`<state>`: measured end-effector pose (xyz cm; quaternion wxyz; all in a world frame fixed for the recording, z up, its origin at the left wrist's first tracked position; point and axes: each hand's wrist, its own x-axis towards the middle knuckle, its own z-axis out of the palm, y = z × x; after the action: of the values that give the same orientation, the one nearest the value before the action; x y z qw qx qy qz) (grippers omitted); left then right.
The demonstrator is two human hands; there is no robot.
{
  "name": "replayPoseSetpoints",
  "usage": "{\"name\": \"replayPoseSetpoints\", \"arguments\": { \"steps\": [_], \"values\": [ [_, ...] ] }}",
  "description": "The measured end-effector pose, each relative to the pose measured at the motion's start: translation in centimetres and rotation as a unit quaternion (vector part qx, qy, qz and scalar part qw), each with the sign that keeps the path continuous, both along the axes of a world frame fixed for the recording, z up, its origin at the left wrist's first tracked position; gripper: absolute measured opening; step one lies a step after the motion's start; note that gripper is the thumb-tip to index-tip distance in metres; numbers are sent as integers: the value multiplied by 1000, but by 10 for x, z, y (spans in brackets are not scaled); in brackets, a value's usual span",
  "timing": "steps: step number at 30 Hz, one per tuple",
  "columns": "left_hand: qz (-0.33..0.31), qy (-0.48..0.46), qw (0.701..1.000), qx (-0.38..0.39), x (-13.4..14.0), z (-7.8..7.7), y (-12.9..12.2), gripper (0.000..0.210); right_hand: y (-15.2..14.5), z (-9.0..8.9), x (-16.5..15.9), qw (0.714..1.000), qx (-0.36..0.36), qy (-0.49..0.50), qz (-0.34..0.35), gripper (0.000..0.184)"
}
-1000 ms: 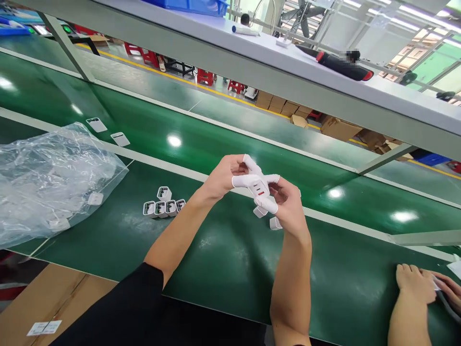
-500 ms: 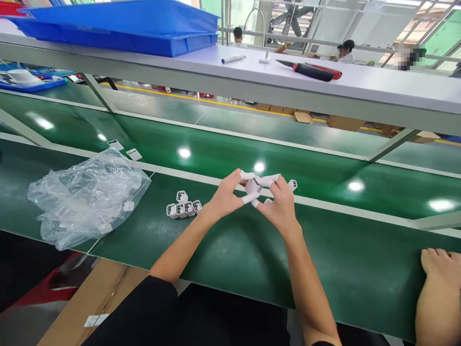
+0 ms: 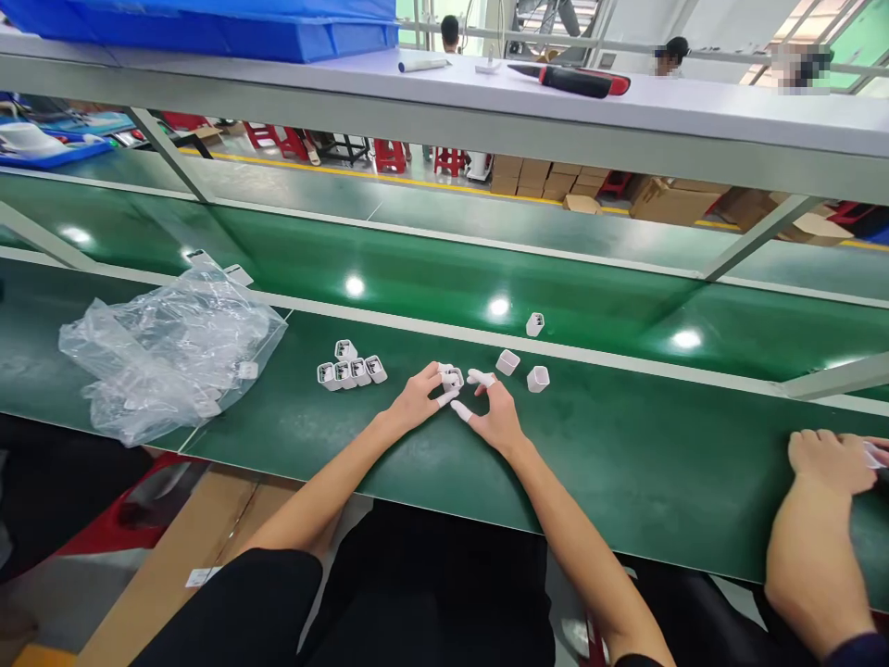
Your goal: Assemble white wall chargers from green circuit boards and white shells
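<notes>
My left hand (image 3: pixel 425 387), with white finger cots on its fingertips, pinches a small white plastic housing (image 3: pixel 454 379) just over the green bench. Close by on the right, my right hand (image 3: pixel 492 409) has its thumb and fingers apart and nothing between them; it also wears finger cots. Left of my hands stand several similar housings (image 3: pixel 358 371) in a cluster, with dark parts showing inside. Two white housings lie to the right: a tilted housing (image 3: pixel 507 361) and a hollow-looking housing (image 3: pixel 538 379). Beyond the white rail sits one more housing (image 3: pixel 534 323).
A clear plastic bag (image 3: pixel 167 352) with white pieces lies at left. Above runs a shelf (image 3: pixel 444 106) with blue trays (image 3: pixel 208 32), a pen (image 3: pixel 423 66) and a red-black tool (image 3: pixel 576 80). A co-worker's hand (image 3: pixel 830 460) rests on the bench at right.
Both hands have come lower and nearer, and my right hand has let go of the housing, which stays in my left. The camera view has shifted, uncovering the housings at right.
</notes>
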<state>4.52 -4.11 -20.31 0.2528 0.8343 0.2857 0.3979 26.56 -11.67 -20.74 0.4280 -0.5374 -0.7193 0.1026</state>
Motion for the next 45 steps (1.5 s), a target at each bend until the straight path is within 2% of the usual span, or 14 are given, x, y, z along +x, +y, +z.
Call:
{"name": "replayPoseSetpoints", "arguments": {
  "steps": [7, 13, 22, 26, 30, 33, 38, 45],
  "values": [
    [23, 34, 999, -4, 1, -1, 0, 19, 1, 3, 8, 999, -23, 30, 7, 48],
    [31, 51, 998, 8, 5, -2, 2, 11, 0, 2, 4, 999, -35, 38, 9, 41],
    [35, 36, 999, 22, 8, 3, 1, 15, 0, 4, 5, 997, -35, 64, 8, 42],
    [44, 23, 998, 26, 10, 11, 15, 15, 0, 5, 5, 996, -39, 80, 7, 41],
    [92, 1, 995, 32, 11, 17, 40, 14, 1, 6, 7, 994, -43, 97, 1, 42],
    [111, 4, 993, 32, 12, 10, 51, 10, 2, 7, 9, 994, -46, 102, -5, 41],
    [138, 9, 990, 32, 13, -11, 53, 6, 2, 7, 9, 995, -45, 94, 1, 37],
    [136, -2, 991, 14, 13, -13, 50, 11, 2, 5, 10, 995, -42, 88, 4, 34]
  ]
}}
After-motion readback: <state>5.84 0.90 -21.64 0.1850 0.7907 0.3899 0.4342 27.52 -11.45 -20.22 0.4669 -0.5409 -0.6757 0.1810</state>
